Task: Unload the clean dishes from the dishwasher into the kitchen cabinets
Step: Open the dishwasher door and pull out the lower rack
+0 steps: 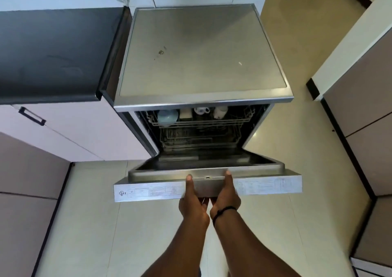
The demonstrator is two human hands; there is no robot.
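While the view looks straight down, a dark counter (53, 52) fills the upper left, its front edge above pale cabinet doors (70, 132) that carry a dark bar handle (31, 115). Just right of the counter, touching its end, stands the dishwasher (201, 52), its flat steel top bare apart from a small dark mark and a pale fleck.

Below that top the tub is open. In the upper rack (197, 124), from left to right, sit a pale blue bowl (167, 117), a white piece (185, 112) that is hard to identify, a white cup with dark markings (201, 109) and another white cup (220, 111). A lower rack (199, 143) of wire shows beneath; what it holds cannot be made out.

The dishwasher door (207, 186) is swung down towards the camera, its top edge with printed labels facing up. At the middle of that edge the left hand (194, 200) grips the door, thumb laid over the top towards the latch slot and fingers curled underneath out of sight. Just beside it, almost touching, the right hand (226, 196) grips the same edge the same way, thumb on top, fingers hidden below; a dark band (222, 212) circles its wrist.

Beige floor tiles (297, 149) spread beneath and to the right, where further brown cabinet fronts (364, 111) with dark edging run along the frame.
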